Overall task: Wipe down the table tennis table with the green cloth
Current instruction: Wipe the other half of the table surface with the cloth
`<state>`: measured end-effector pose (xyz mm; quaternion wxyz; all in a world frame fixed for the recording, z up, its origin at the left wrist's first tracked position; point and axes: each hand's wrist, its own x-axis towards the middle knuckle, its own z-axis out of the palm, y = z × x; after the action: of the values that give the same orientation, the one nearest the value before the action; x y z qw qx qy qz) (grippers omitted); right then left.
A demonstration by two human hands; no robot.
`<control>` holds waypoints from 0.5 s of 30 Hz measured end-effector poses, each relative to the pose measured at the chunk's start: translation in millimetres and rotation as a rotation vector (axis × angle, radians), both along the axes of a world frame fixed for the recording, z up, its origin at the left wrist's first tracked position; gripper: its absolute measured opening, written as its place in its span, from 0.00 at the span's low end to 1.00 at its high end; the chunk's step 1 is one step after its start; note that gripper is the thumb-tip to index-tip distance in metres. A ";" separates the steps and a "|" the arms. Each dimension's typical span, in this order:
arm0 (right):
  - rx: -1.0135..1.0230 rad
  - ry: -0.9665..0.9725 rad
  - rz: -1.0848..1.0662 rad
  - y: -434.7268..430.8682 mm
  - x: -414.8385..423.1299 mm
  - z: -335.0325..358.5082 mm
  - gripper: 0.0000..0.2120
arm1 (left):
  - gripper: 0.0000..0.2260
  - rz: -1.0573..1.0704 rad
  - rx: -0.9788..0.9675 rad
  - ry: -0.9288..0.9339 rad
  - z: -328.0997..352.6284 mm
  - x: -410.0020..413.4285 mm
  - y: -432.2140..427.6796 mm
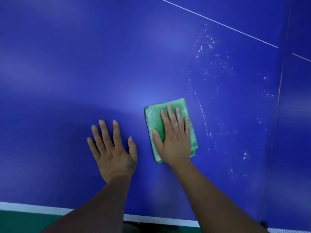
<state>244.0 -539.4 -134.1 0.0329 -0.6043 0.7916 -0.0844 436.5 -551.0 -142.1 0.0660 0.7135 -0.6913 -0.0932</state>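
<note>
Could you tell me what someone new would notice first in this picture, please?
The green cloth, folded, stands out against the blue table, with the right hand pressed flat on it. The left hand lies flat on the table beside it. White specks spread over the surface to the cloth's right.

About half the green cloth (154,121) is covered by the right hand (175,140) lying flat on it. Its near right part sits under the palm, and the layers at the near right corner are unclear. The table tennis table (101,56) runs out of frame far, left and right. The white line (218,23) is cut by the far edge. The left forearm (101,207) and right forearm (218,199) are cut at the near edge. The white specks (217,61) right of the cloth are too small to identify (dust or droplets, can't say). The dark mark (130,164) on the left hand (112,148) is blurred. The dark upright band (286,47) at the right is blurred too. The pale mesh patch (284,230) is cut at the near right corner. The dark shape (151,227) below the table's near edge is cut off and unidentifiable.
</note>
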 end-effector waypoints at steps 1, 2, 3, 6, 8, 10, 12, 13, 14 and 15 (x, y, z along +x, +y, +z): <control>-0.001 0.005 0.003 -13.4 -1.7 -0.9 0.35 | 0.33 0.000 0.003 -0.008 -0.3 0.5 0.1; -0.007 0.004 0.003 -29.0 -3.3 -1.9 0.35 | 0.33 0.001 0.005 -0.015 -0.3 0.7 -0.2; -0.018 0.003 -0.002 -45.3 -5.6 -2.3 0.35 | 0.33 0.003 0.010 -0.016 0.6 0.4 -0.5; -0.028 0.006 -0.033 -94.9 -13.1 -1.3 0.35 | 0.34 0.000 0.036 -0.016 4.7 -2.1 -0.5; -0.001 0.012 -0.062 -127.2 -18.7 0.0 0.35 | 0.34 -0.007 0.035 -0.015 3.1 -3.6 -1.0; 0.014 0.010 -0.099 -152.6 -20.9 0.6 0.35 | 0.34 -0.004 0.000 -0.006 -1.7 -2.4 1.1; 0.013 0.017 -0.141 -166.8 -19.4 0.4 0.35 | 0.34 -0.018 -0.035 -0.006 -5.4 -1.1 2.5; 0.015 0.021 -0.152 -170.7 -18.4 -0.2 0.35 | 0.34 -0.023 -0.040 -0.011 -6.2 -0.1 2.6; 0.023 0.027 -0.155 -173.3 -17.2 -0.2 0.35 | 0.33 -0.022 -0.041 -0.017 -5.4 0.9 1.0; 0.039 0.034 -0.156 -172.7 -16.7 0.9 0.35 | 0.33 -0.018 -0.035 -0.016 -2.7 0.7 0.1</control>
<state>227.3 -712.1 -133.2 0.0244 -0.5416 0.8381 -0.0610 437.2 -550.9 -144.8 0.0723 0.7067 -0.6998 -0.0758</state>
